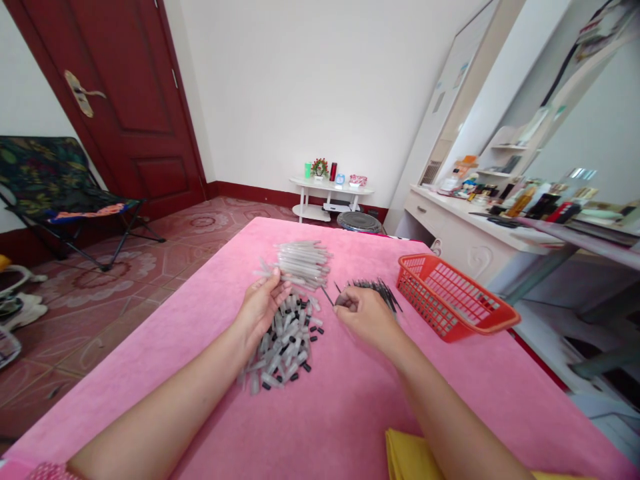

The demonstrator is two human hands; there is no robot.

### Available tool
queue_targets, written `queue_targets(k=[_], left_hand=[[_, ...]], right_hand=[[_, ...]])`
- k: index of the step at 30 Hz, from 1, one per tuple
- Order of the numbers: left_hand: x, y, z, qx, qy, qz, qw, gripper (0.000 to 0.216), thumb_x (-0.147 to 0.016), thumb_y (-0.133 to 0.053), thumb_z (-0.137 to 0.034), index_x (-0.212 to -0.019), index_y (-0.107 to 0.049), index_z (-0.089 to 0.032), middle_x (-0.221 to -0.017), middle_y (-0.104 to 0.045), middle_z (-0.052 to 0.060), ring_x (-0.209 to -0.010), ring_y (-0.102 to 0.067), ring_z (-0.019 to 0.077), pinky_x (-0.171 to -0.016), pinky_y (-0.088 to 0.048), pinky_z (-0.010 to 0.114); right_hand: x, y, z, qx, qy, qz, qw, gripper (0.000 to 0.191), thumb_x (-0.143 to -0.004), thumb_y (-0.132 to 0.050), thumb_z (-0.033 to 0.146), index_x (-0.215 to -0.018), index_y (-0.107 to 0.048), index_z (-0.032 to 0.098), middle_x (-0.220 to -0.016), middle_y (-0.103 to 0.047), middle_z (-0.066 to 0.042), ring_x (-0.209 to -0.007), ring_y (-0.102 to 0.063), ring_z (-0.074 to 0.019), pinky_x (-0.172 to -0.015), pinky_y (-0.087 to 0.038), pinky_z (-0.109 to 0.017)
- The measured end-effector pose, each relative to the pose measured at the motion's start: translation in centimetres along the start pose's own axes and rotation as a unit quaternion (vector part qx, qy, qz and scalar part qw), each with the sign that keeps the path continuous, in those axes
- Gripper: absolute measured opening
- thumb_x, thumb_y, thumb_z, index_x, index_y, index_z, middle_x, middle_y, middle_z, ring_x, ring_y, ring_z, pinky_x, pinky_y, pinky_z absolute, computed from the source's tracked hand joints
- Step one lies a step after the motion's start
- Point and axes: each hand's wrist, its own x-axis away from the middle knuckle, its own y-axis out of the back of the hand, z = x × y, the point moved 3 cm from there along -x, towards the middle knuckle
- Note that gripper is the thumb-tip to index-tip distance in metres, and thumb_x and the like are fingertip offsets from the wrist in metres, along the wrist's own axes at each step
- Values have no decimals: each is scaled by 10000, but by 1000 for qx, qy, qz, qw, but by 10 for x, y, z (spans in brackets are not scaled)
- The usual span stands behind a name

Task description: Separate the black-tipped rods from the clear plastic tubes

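Note:
My right hand [367,310] is closed in a pinch on a thin dark pen refill [327,295], which points up and left. Beneath and behind that hand lies a bundle of similar dark refills [383,293]. My left hand [263,303] has its thumb and fingers curled together at the near left edge of a stack of clear plastic tubes [303,260], like pen barrels. Whatever it grips blends with the stack. Just below and right of my left hand, a heap of short translucent caps [287,343] mixes with small black plugs [313,338].
A red plastic basket [455,297] sits at the right on the pink tablecloth [320,427]. Yellow cloth [410,457] lies at the near edge under my right forearm. Beyond are a round stool [357,221], a white stand [330,183], a cluttered dresser [465,227] and a folding chair [65,180].

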Motion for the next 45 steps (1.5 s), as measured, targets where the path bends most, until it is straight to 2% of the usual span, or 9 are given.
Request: queue_targets(k=[8, 17, 26, 30, 32, 34, 38, 42, 45], left_hand=[[1, -2, 0, 8, 3, 7, 1000, 118, -751, -664, -235, -790, -630, -129, -752, -680, 22, -598, -618, 62, -625, -530, 171], [9, -8, 0, -121, -9, 47, 991, 268, -690, -709, -340, -795, -654, -99, -734, -678, 51, -585, -620, 83, -542, -522, 167], [26, -23, 9, -152, 89, 91, 980, 254, -644, -753, -295, -743, -614, -108, -657, -668, 56, -579, -655, 137, -534, -542, 211], [19, -19, 7, -85, 107, 80, 987, 194, -707, -708, -269, -776, -627, -106, -702, -689, 71, -601, -662, 131, -560, -548, 200], [11, -13, 2, -25, 100, 46, 994, 145, -751, -668, -247, -796, -626, -115, -734, -696, 65, -620, -664, 121, -566, -550, 187], [4, -7, -2, 37, 97, -1, 995, 82, -788, -625, -212, -795, -616, -131, -700, -688, 42, -614, -661, 110, -561, -549, 174], [-1, -3, -7, 120, 89, -57, 987, 53, -819, -579, -156, -770, -591, -139, -640, -661, 13, -582, -647, 88, -564, -549, 156], [0, -4, -7, 142, 82, -58, 985, 29, -794, -610, -143, -779, -587, -135, -655, -663, 9, -577, -644, 82, -574, -551, 149], [0, -4, -5, 135, 77, -54, 986, 31, -793, -610, -137, -773, -588, -132, -648, -662, 10, -576, -645, 87, -571, -552, 155]], right_hand=[[4, -6, 4, -24, 21, 17, 999, 137, -674, -532, 196, -669, -666, 168, -599, -624, -6, -543, -522, -115, -476, -294, -199], [5, -3, 5, -7, 35, 28, 999, 162, -655, -518, 163, -674, -678, 180, -599, -628, 0, -539, -522, -109, -487, -299, -203], [3, 1, 8, -54, 45, 25, 997, 122, -667, -552, 171, -667, -675, 170, -563, -606, 14, -529, -515, -103, -487, -321, -197], [-1, 13, 9, -176, 35, -64, 982, 170, -723, -585, 297, -758, -666, 152, -700, -662, -23, -627, -563, -131, -577, -408, -224], [-2, 21, 5, -232, 13, -136, 963, 243, -756, -560, 361, -781, -648, 137, -732, -661, -43, -657, -572, -140, -603, -426, -235], [-4, 21, -1, -250, -4, -163, 954, 284, -793, -510, 386, -764, -634, 132, -697, -643, -42, -635, -564, -137, -581, -419, -231], [-5, -4, -11, -175, 14, -83, 981, 177, -762, -530, 279, -744, -649, 149, -688, -643, -23, -634, -558, -133, -586, -408, -226], [2, -34, -12, -41, 22, 28, 999, 103, -702, -599, 221, -758, -684, 205, -725, -673, -7, -654, -577, -134, -584, -377, -221], [9, -43, -9, 49, 29, 46, 997, 82, -688, -647, 272, -752, -685, 238, -729, -677, 2, -666, -588, -145, -564, -344, -228]])
